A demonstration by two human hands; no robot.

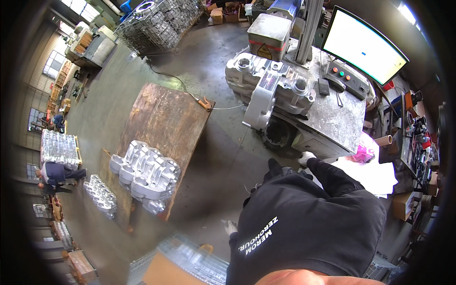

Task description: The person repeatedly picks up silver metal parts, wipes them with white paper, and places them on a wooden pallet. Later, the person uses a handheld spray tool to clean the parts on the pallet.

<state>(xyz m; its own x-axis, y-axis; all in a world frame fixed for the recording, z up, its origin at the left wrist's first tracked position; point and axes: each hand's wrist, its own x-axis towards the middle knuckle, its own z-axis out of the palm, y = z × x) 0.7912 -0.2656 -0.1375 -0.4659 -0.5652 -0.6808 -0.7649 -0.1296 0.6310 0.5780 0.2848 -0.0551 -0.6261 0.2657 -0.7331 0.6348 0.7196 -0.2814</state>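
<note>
A broad, brown-stained wooden table [161, 114] stands left of the metal workbench [339, 121], across a strip of floor. On the workbench's left part sits a bulky silver casting [287, 97], dull-bright, with round raised bores. More silver castings [148, 178] cluster on the table. The right hand [306, 158], pale-gloved, is at the workbench's near edge; the left hand [230, 227] is well apart from it, blurred. I can't tell whether either one's fingers are open or closed.

Bright windows [54, 63] break the ribbed wall [36, 88] beyond the grey floor [107, 97].
</note>
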